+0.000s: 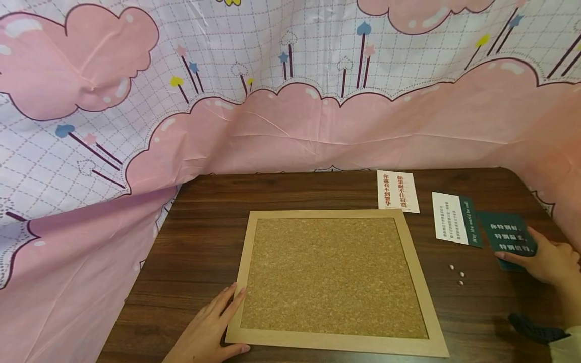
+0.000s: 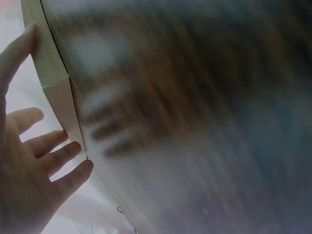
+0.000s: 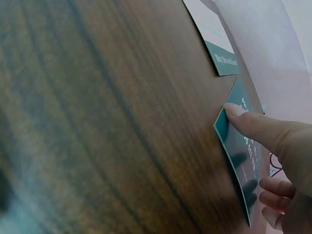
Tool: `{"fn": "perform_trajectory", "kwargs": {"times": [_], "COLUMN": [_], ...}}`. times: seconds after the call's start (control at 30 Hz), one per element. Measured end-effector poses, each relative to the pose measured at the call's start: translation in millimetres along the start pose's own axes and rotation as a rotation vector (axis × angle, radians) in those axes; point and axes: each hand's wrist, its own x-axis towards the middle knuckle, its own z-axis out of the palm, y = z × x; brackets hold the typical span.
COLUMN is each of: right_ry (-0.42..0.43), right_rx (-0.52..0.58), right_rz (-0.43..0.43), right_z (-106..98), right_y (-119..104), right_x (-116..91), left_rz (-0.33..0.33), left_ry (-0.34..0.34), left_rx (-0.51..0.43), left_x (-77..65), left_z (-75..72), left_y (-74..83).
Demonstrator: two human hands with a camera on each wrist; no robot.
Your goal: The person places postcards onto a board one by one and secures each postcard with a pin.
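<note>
Two hands (image 1: 204, 325), one corkboard (image 1: 331, 277), three cards (image 1: 454, 219), three probable pins (image 1: 462, 275).

Rectangular cork board (image 1: 327, 277) in a pale wooden frame, lying flat, cork face up; the left hand (image 1: 209, 322) touches the frame around its near left corner. Dark green card (image 1: 504, 229) with white printed characters, face up, gripped at its right side by the right hand (image 1: 549, 257).

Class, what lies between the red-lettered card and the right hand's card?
Head view: a white-and-green card lies between the red-lettered card and the green card.
</note>
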Motion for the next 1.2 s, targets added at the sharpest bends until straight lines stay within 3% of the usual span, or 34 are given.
{"fn": "perform_trajectory", "kwargs": {"times": [0.3,0.53,0.67,0.9,1.2], "right_ry": [-0.032,-0.017,-0.014,-0.041,-0.014], "right_rx": [0.036,0.113,0.127,0.093,0.075], "right_rz": [0.022,0.049,0.047,0.114,0.123], "right_z": [-6.9,-3.0,-4.5,-9.8,-4.7], "right_y": [-5.0,-0.4,-1.6,-5.0,-2.3], "right_x": [-4.3,-1.1,-2.4,-3.8,-3.1], "left_rz": [0.002,0.036,0.016,0.012,0.008], "left_ry": [-0.008,0.031,0.023,0.024,0.016], "left_rx": [-0.022,0.006,0.006,0.010,0.009], "left_x": [-1.2,-1.0,-1.5,-1.6,-1.5], "left_z": [0.4,2.6,3.0,2.8,2.4], "left_y": [-1.0,-1.5,-1.5,-0.5,-1.1]}}
